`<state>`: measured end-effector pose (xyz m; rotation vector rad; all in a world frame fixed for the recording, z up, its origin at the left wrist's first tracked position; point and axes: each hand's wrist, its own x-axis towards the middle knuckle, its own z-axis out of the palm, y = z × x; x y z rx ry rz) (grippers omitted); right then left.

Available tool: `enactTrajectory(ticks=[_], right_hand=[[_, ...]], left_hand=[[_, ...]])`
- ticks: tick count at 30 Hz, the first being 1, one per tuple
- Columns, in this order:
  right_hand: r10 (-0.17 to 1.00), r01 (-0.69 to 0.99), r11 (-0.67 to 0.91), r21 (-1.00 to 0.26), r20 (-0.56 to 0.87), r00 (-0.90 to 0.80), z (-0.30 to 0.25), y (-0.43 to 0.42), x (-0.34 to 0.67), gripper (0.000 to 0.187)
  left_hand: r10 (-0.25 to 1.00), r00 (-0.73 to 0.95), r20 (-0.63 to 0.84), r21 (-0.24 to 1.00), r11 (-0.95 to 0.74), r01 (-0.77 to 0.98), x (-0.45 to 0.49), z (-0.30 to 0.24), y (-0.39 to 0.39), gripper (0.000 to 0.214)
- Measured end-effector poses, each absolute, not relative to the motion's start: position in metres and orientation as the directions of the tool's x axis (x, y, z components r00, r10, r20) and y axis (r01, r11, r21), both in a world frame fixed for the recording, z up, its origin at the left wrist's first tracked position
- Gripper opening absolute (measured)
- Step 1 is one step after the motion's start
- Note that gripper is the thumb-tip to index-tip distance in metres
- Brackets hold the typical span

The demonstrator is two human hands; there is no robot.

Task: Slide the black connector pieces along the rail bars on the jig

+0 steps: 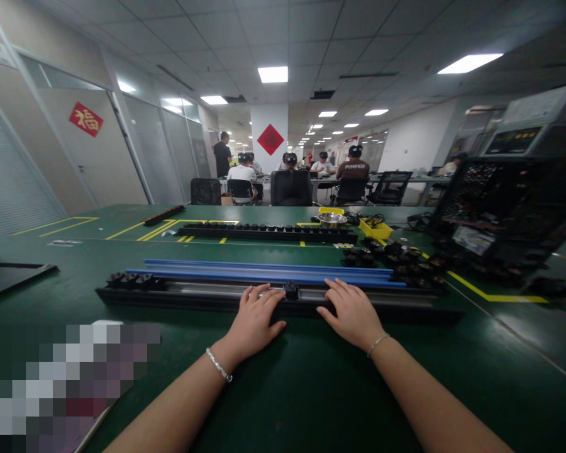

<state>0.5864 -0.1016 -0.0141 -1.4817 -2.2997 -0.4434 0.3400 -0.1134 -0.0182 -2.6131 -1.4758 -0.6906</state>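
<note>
A long black channel point(245, 302) with a silvery strip along its inside lies across the green table in front of me. One small black block point(291, 290) sits in it between my two hands. My left hand point(256, 319) rests over the channel with its fingers stretched out, the fingertips at the block's left side; whether they press on it I cannot tell. To the right of the block, my right hand point(353, 314) lies on the channel, open, fingers apart. Several similar black blocks point(134, 280) stand in a row at the channel's left end.
Blue rails point(264, 270) lie just behind the channel. Farther back is another black strip point(264, 233) filled with blocks. Loose black parts point(405, 261), a yellow bin point(375, 228), a metal bowl point(332, 218) and an open black case point(504, 207) are at right. A blurred-out object point(80, 384) lies front left.
</note>
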Motion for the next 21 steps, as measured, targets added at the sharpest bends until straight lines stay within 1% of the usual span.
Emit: enactTrajectory(ticks=[8,11,14,16,21], right_hand=[[0.799,0.909,0.415,-0.027,0.488,-0.351,-0.014,-0.101,0.571,0.042],[0.823,0.905,0.410,-0.115,0.474,-0.313,-0.013,-0.099,0.561,0.044],[0.862,0.901,0.370,-0.226,0.444,-0.243,-0.010,-0.097,0.550,0.046],[0.879,0.895,0.353,-0.271,0.424,-0.218,-0.007,-0.096,0.543,0.047],[0.887,0.902,0.324,-0.285,0.423,-0.186,-0.005,-0.097,0.532,0.044]], left_hand=[[0.791,0.436,0.429,0.147,-0.537,0.831,0.343,-0.017,-0.115,0.060],[0.791,0.435,0.429,0.147,-0.536,0.831,0.345,-0.017,-0.115,0.060],[0.790,0.437,0.430,0.149,-0.539,0.829,0.346,-0.018,-0.115,0.059],[0.790,0.435,0.431,0.152,-0.539,0.829,0.346,-0.018,-0.115,0.058],[0.795,0.434,0.423,0.147,-0.533,0.833,0.348,-0.017,-0.116,0.058]])
